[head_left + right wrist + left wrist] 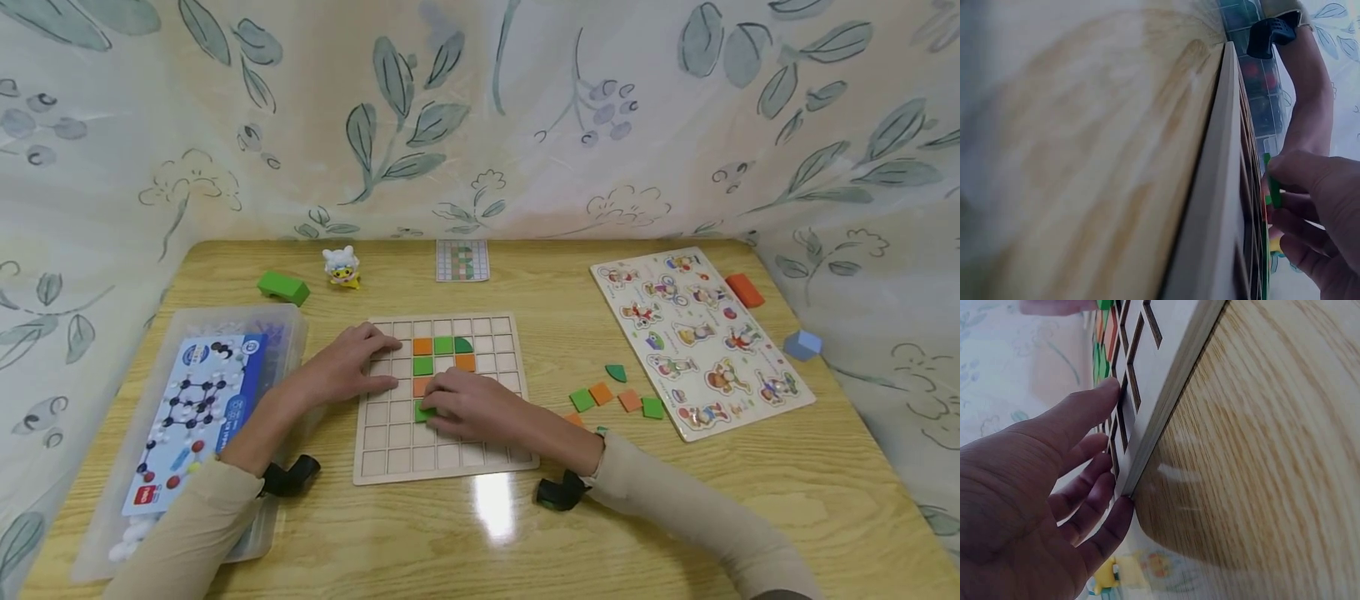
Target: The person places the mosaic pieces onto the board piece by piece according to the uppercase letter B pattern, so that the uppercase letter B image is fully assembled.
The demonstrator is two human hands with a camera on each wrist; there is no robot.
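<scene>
A wooden grid board [386, 461] lies flat on the table, with several green and orange tiles in its upper middle cells. Among them are an orange square tile [422, 346] and a dark green quarter-round tile [463, 344]. My right hand [472, 404] is over the board and pinches a green square tile [1273, 181] between thumb and fingers, just below the left column of tiles. At the board's left edge my left hand [347, 367] rests with fingers spread. Its thumb [1094, 403] touches the grid, and the little finger is at the corner.
Loose tiles, including a green square [652, 407], lie right of the board. Beyond them is a picture puzzle board [780, 400]. A plastic box [288, 333] of model parts stands on the left. Behind are a pattern card [462, 275], a small figurine [342, 268] and a green block [283, 287].
</scene>
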